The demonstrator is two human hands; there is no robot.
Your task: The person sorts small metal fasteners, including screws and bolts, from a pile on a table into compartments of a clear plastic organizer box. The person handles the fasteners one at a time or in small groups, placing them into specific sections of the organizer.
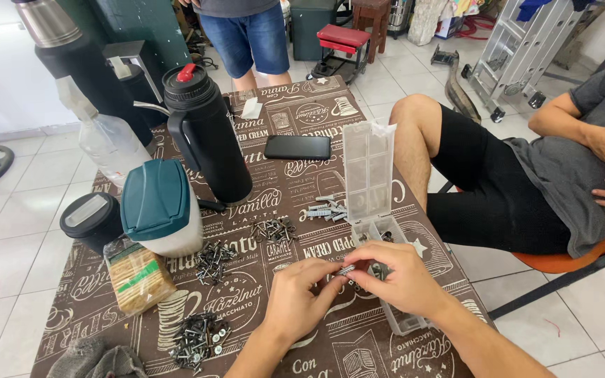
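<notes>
Because both hands, the left hand (301,297) and right hand (395,278), pinch one small grey metal fastener (346,269) by fingertips just above the clear plastic compartment box (369,175) on the counter (316,350), it could slip and scatter among loose screws (197,339).

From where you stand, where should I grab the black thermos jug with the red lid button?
Probably by the handle on the left flank of the black thermos jug, coming in from the left. The jug stands upright, and the teal-lidded container crowds its lower left, so reach above that.
</notes>
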